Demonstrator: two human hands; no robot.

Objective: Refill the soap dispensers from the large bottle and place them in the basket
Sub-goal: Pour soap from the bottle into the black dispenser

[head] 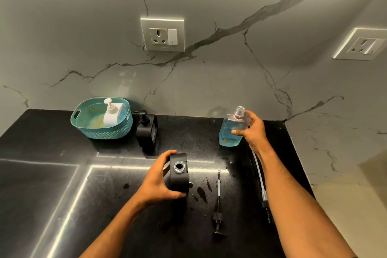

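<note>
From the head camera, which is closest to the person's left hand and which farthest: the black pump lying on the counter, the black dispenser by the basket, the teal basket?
From the left hand:
1. Black dispenser by the basket, behind the hand.
2. Black pump, lying to its right; these two are close to call.
3. Teal basket, back left, farthest.

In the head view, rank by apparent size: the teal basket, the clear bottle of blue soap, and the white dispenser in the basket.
1. teal basket
2. clear bottle of blue soap
3. white dispenser

All three stand at a similar depth, so the order looks reliable.
</note>
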